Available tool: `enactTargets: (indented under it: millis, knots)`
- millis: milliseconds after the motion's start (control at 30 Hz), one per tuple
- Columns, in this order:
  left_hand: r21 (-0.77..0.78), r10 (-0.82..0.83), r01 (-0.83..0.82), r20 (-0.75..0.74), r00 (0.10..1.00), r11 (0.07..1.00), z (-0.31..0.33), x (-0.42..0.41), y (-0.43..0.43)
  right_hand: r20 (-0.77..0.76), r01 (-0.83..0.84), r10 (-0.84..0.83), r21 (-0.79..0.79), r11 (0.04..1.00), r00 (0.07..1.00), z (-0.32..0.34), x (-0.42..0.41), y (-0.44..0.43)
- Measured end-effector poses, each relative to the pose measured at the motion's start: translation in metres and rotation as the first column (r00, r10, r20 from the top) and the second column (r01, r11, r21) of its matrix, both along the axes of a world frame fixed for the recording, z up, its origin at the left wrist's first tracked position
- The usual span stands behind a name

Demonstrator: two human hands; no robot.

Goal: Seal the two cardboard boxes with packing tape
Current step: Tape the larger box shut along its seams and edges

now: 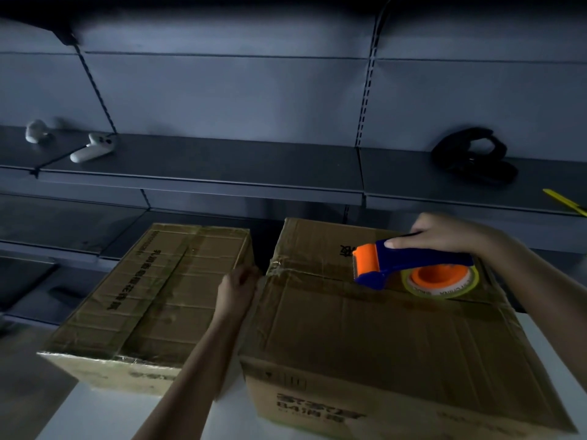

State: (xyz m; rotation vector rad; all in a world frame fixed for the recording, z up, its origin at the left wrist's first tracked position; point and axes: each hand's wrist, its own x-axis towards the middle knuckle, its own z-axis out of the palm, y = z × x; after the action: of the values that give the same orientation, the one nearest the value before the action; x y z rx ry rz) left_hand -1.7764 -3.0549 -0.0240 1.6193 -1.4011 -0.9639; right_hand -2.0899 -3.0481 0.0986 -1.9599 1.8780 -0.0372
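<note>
Two cardboard boxes stand side by side on a white table. The left box has its flaps down and glossy tape along its top seam. The bigger right box is also closed on top. My right hand grips the blue handle of a blue and orange tape dispenser, which rests on the right box's top near the far right, its orange blade end pointing left. My left hand presses against the left edge of the right box, in the gap between the boxes, fingers curled on the edge where a strip of tape lies.
The white table shows at the front. Behind the boxes run dark metal shelves. On them lie white controllers at the left, a black strap-like object at the right, and a yellow tool at the far right.
</note>
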Motion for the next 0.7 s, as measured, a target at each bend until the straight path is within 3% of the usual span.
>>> enactTargets:
  millis: [67,133,200,267,300,567,700]
  knots:
    - [-0.123,-0.066,0.071,0.043,0.997,0.990,0.017,-0.002,0.000,0.013,0.001,-0.001,0.006,1.000,1.000,0.000,-0.002,-0.001]
    - [-0.133,-0.309,0.335,0.183,0.933,0.933,0.036,-0.011,0.007,0.010,0.002,-0.002,0.018,1.000,1.000,0.001,-0.002,-0.001]
    - [-0.034,-0.456,0.540,0.493,0.741,0.841,0.037,-0.024,0.017,-0.012,-0.002,0.002,0.033,0.999,1.000,0.003,0.000,-0.001]
    - [0.061,-0.385,0.561,0.788,0.481,0.825,0.032,-0.032,0.022,-0.044,0.005,-0.003,0.051,0.999,0.999,0.004,0.001,-0.003]
    - [0.077,-0.342,0.543,0.847,0.407,0.836,0.030,-0.034,0.022,-0.061,0.011,-0.007,0.062,0.998,0.998,0.004,0.002,-0.004]
    - [0.130,-0.336,0.544,0.893,0.299,0.829,0.039,-0.034,0.024,-0.090,0.007,0.001,0.095,0.995,0.996,0.012,-0.002,0.001]
    - [0.126,-0.333,0.540,0.893,0.304,0.832,0.042,-0.033,0.027,-0.066,0.002,0.003,0.079,0.997,0.998,0.011,-0.013,0.012]
